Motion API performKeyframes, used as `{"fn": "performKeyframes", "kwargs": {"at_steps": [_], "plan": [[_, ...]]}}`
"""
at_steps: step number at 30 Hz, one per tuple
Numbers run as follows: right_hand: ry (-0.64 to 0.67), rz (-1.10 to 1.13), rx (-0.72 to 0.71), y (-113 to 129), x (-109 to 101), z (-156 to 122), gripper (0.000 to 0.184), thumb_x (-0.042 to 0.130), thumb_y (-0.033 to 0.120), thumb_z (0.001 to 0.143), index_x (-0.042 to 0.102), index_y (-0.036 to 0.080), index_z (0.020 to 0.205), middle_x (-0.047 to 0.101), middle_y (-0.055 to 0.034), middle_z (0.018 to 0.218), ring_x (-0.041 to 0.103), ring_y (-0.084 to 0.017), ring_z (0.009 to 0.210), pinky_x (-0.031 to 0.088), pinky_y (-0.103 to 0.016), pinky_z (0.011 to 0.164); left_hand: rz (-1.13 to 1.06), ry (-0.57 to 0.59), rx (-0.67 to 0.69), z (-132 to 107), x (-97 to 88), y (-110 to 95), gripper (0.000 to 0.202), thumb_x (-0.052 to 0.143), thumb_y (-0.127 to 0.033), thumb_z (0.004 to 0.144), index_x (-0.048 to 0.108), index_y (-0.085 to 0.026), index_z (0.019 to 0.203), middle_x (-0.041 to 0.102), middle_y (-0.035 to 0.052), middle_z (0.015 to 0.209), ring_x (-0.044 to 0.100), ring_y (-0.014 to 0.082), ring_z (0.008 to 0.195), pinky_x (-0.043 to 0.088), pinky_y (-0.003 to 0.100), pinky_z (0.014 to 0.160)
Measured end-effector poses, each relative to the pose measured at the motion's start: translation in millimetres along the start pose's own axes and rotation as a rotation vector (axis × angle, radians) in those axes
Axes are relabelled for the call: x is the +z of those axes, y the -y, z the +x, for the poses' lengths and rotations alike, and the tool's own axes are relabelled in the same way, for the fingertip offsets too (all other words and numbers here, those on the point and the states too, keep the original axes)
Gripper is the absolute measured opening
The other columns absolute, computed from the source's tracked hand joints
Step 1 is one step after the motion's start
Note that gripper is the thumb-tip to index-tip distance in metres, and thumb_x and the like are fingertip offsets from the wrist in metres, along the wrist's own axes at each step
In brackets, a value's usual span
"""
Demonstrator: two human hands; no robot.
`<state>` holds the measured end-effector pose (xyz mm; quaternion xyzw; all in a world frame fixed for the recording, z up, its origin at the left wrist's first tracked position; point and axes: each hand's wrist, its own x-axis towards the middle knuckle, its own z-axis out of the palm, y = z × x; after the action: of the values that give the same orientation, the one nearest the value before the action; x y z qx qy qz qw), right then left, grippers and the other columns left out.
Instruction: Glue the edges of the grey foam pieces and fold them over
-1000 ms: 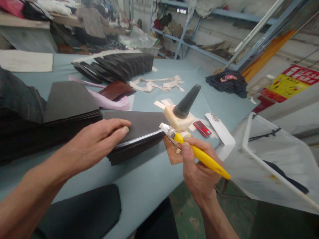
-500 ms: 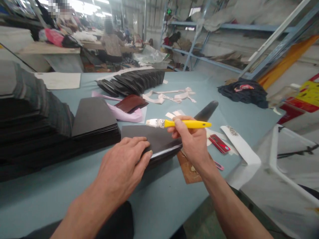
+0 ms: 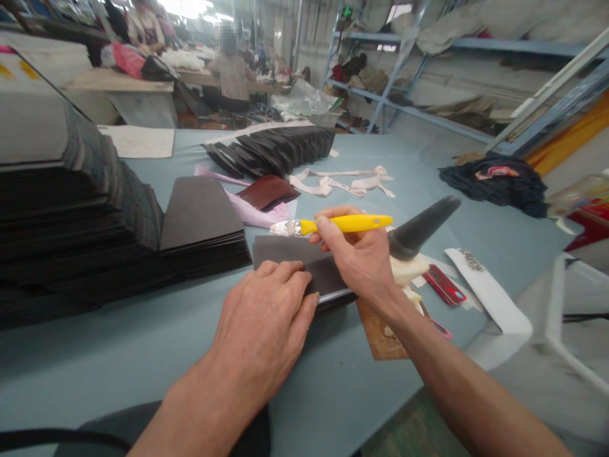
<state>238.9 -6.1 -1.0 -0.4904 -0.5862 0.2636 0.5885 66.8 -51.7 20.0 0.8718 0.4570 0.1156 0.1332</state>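
Note:
My right hand (image 3: 359, 251) is closed around the yellow handle of a paintbrush (image 3: 349, 223). The brush points left, its whitish, coated bristles just above the far edge of a stack of dark grey sheets (image 3: 290, 247). On that stack lies my left hand (image 3: 271, 311), fingers together on the top sheet and thumb at the near edge, holding it. A pale strip shows along the near edge, between the top sheet and those below. Part of the stack is hidden behind my right hand. Beyond that hand a dark, tapered object (image 3: 423, 225) slants up over cream-coloured material (image 3: 406, 270).
Tall dark stacks (image 3: 42, 209) and a lower stack (image 3: 204, 212) stand on the left. Behind lie fanned black pieces (image 3: 276, 149), brown pieces (image 3: 269, 190) and pale strips (image 3: 342, 182). A red box (image 3: 445, 284) and a brown board (image 3: 380, 330) are on the right.
The view has shifted, so most things appear farther right. My right hand with the paintbrush has moved left relative to the stack. My left hand stays on the sheets.

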Motion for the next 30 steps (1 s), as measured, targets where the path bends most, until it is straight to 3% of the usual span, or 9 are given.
{"fn": "performKeyframes", "kwargs": {"at_steps": [13, 21, 30], "plan": [[0.061, -0.194, -0.104, -2.0, 21.2, -0.1, 0.019, 0.069, 0.042, 0.097, 0.075, 0.024, 0.096, 0.08, 0.0016, 0.084, 0.077, -0.014, 0.071, 0.06, -0.027, 0.067, -0.029, 0.115, -0.092, 2.4, -4.4, -6.3, 0.032, 0.046, -0.026, 0.109, 0.075, -0.021, 0.122, 0.074, 0.0094, 0.137, 0.066, 0.0364, 0.128, 0.056, 0.064, 0.113], [0.064, -0.223, -0.148, 5.2, 26.6, -0.6, 0.014, 0.071, 0.038, 0.097, 0.075, 0.025, 0.096, 0.08, 0.0029, 0.082, 0.077, -0.015, 0.072, 0.06, -0.028, 0.071, -0.009, 0.082, -0.064, 4.1, -3.7, -5.5, 0.03, 0.047, -0.028, 0.108, 0.075, -0.02, 0.112, 0.077, 0.0107, 0.127, 0.067, 0.0361, 0.119, 0.058, 0.061, 0.107], [0.073, -0.318, -0.16, 1.7, 27.6, -0.8, 0.013, 0.069, 0.038, 0.098, 0.075, 0.026, 0.096, 0.08, 0.0031, 0.08, 0.077, -0.016, 0.071, 0.06, -0.03, 0.071, -0.022, 0.077, -0.074, 2.1, -3.3, -5.1, 0.028, 0.05, -0.03, 0.108, 0.075, -0.02, 0.116, 0.076, 0.0103, 0.128, 0.067, 0.0365, 0.122, 0.058, 0.062, 0.109]]}}
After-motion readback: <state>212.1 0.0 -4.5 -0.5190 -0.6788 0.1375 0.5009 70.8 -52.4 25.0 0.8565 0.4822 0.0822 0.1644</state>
